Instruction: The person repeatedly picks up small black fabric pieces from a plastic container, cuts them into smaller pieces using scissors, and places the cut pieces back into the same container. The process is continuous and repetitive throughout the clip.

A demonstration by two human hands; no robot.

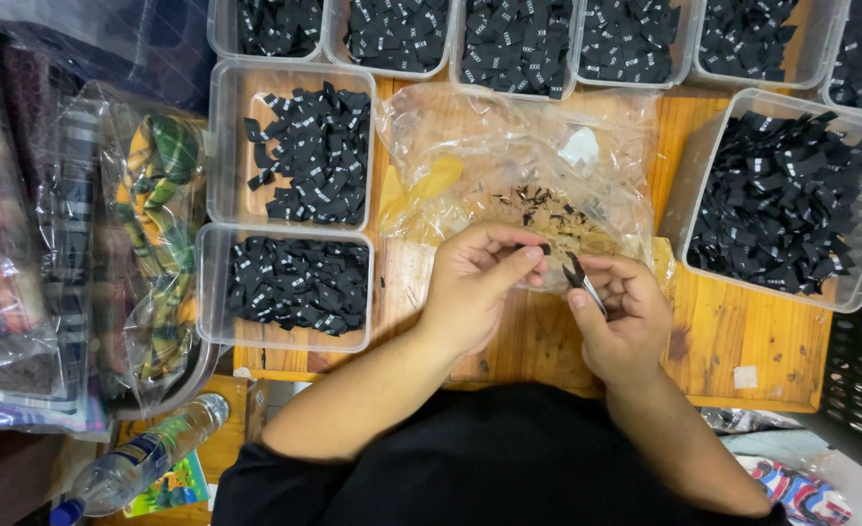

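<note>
Nearest the camera, below the wooden table [743, 341], a person in a black top leans over their own two bare hands. Off to the table's near left corner, a clear plastic water bottle [144, 458] lies on its side.

Just above the table's near edge, the left hand [475, 287] is curled, with thumb and forefinger pressed together on a small black fabric label [545, 249]. Touching close beside it, the right hand [621, 317] is closed around a small pair of metal snips [580, 278], whose dark blades point up toward the label.

Directly behind the hands, at the table's middle, lies a crumpled clear plastic bag [519, 161] with tiny dark thread scraps scattered on it.

Left of the bag on the table sit two clear plastic tubs, the nearer tub [285, 285] and the farther tub [293, 146], both holding heaps of black labels. Right of the bag, a larger clear tub [777, 200] is full of the same labels.

Beyond the table's left edge, folded plaid fabric in clear wrapping [153, 234] is stacked.

Along the table's far edge runs a row of clear tubs [519, 44], each piled with black labels.
</note>
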